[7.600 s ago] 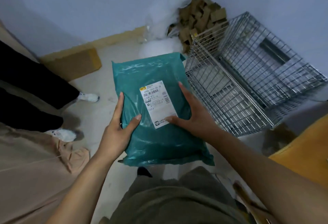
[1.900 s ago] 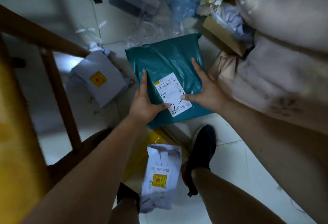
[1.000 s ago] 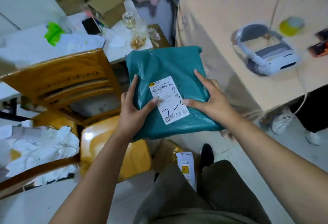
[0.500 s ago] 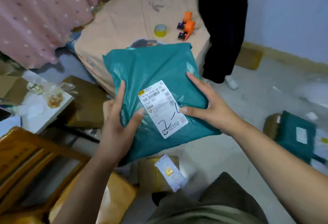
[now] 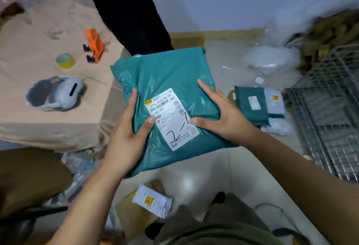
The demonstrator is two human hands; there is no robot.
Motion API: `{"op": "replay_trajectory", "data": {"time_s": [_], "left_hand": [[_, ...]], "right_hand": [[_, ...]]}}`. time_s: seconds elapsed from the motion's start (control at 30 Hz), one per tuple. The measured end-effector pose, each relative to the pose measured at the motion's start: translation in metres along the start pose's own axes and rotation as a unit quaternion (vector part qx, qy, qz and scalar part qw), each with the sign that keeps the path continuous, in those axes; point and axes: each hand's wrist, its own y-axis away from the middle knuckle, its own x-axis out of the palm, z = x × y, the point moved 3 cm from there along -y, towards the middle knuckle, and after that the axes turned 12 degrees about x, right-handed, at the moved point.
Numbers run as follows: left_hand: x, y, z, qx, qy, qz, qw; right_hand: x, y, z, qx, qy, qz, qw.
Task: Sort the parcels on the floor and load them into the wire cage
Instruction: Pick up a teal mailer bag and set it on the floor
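Note:
I hold a teal plastic mailer parcel point(image 5: 167, 81) in front of me, its white shipping label with a handwritten mark facing up. My left hand point(image 5: 126, 140) grips its left edge with the thumb on the label. My right hand point(image 5: 223, 114) grips the right edge, thumb also on the label. The wire cage point(image 5: 326, 120) stands at the right edge of the view, apart from the parcel. On the floor beside the cage lie a smaller teal parcel point(image 5: 251, 105) and pale blue-grey parcels point(image 5: 274, 103). A small white parcel point(image 5: 151, 201) lies on the floor below my hands.
A cloth-covered table point(image 5: 38, 66) at left carries a white headset, a tape roll and an orange tape dispenser. A person in black trousers point(image 5: 132, 15) stands behind the parcel. White plastic bags point(image 5: 270, 60) and stacked cardboard point(image 5: 334, 31) fill the far right corner. A brown box point(image 5: 29, 176) sits lower left.
My view has swung to the right, bringing the wire cage and the floor parcels into sight. Both hands keep the same hold on the teal parcel.

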Motion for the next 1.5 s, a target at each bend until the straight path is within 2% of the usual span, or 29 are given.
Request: {"op": "replay_trajectory", "data": {"time_s": [0.27,0.63,0.77,0.9,1.07,1.23,1.37,1.5], "left_hand": [[0.169,-0.060,-0.049,-0.002,0.042,0.114,0.993],[0.326,-0.135,-0.068,0.027,0.044,0.271,0.961],[0.375,-0.173,-0.065,0.029,0.039,0.317,0.947],[0.420,-0.215,-0.070,0.090,-0.033,0.368,0.925],[0.473,-0.277,-0.075,0.104,-0.033,0.421,0.900],[0.535,-0.330,-0.081,0.080,-0.023,0.453,0.888],[0.593,-0.361,-0.080,0.054,-0.037,0.464,0.883],[0.661,-0.378,-0.063,-0.011,-0.056,0.471,0.880]], "right_hand": [[-0.131,0.043,-0.111,0.082,-0.019,-0.114,0.990],[-0.210,0.062,-0.220,0.188,-0.062,-0.235,0.952],[-0.243,0.045,-0.246,0.221,-0.056,-0.239,0.944],[-0.285,0.015,-0.260,0.252,-0.038,-0.256,0.932],[-0.338,-0.017,-0.276,0.275,-0.032,-0.270,0.922],[-0.386,-0.051,-0.308,0.292,0.003,-0.283,0.913],[-0.427,-0.086,-0.349,0.335,0.054,-0.246,0.908],[-0.467,-0.125,-0.410,0.351,0.060,-0.191,0.915]]}}
